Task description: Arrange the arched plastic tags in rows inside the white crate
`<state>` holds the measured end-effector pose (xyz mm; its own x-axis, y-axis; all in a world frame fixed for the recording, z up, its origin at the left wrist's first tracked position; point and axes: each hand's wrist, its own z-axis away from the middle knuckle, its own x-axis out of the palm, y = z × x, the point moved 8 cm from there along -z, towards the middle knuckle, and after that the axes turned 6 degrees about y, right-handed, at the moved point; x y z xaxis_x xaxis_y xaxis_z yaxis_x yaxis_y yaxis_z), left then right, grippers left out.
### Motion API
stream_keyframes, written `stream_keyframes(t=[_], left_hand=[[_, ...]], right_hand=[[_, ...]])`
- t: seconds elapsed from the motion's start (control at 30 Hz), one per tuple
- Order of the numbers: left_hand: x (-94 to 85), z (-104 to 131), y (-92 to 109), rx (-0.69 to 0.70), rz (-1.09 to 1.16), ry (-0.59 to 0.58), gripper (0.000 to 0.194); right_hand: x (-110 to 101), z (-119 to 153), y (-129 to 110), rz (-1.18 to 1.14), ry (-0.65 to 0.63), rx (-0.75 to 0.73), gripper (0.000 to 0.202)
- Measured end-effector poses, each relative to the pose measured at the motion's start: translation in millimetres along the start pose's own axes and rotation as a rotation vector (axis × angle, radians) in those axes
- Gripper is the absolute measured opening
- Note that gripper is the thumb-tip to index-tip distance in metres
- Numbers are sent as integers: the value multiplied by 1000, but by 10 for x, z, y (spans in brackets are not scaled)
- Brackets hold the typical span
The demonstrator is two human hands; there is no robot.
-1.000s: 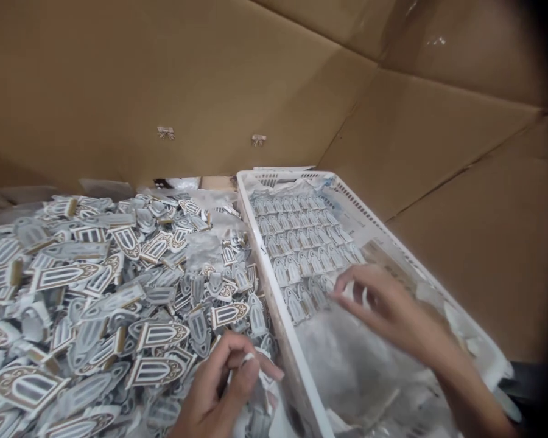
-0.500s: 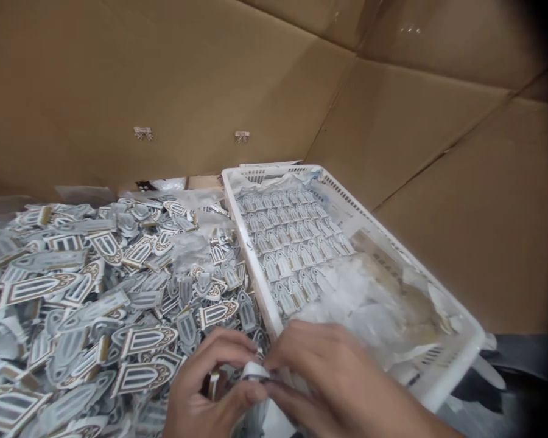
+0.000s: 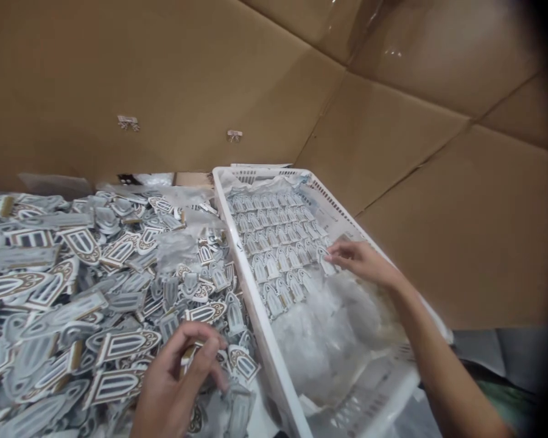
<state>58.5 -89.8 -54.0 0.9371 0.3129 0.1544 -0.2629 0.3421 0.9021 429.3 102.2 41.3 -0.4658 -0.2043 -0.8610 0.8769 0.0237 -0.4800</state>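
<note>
Over the white basket [image 3: 235,243], my right hand [image 3: 360,261] is closed, its fingertips pinching a small white arch-shaped plastic piece [image 3: 325,260] at the right end of a row. Similar arch pieces [image 3: 285,255] stand close together in several rows there. My left hand [image 3: 178,371] is loosely curled above the near edge of a large loose heap of arch pieces [image 3: 123,344]. Its fingers are apart and nothing shows between them. In the heap, some pieces have brown scrollwork faces, others show plain grey-white backs.
Crumpled clear plastic film [image 3: 333,328] covers the basket's near part. Cardboard walls [image 3: 164,79] rise behind the heap and on the right. The basket's raised rim runs between heap and rows. More plastic film [image 3: 178,249] lies on the heap.
My hands were together around a white piece by the basket's near left rim. Now the right hand has moved away into the basket with a piece, while the left stays over the heap, fingers loosened.
</note>
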Motion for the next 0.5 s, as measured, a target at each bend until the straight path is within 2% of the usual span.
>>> stream_keyframes(t=[0.13, 0.3, 0.4, 0.5], left_hand=[[37, -10, -60, -21, 42, -54, 49], [-41, -45, -192, -108, 42, -36, 51], [-64, -46, -189, -126, 78, -20, 53], [-127, -42, -181, -153, 101, 64, 54]], right_hand=[[114, -39, 255, 70, -48, 33, 79], [259, -26, 290, 71, -152, 52, 77], [363, -62, 304, 117, -178, 41, 71], [465, -101, 342, 163, -188, 39, 61]])
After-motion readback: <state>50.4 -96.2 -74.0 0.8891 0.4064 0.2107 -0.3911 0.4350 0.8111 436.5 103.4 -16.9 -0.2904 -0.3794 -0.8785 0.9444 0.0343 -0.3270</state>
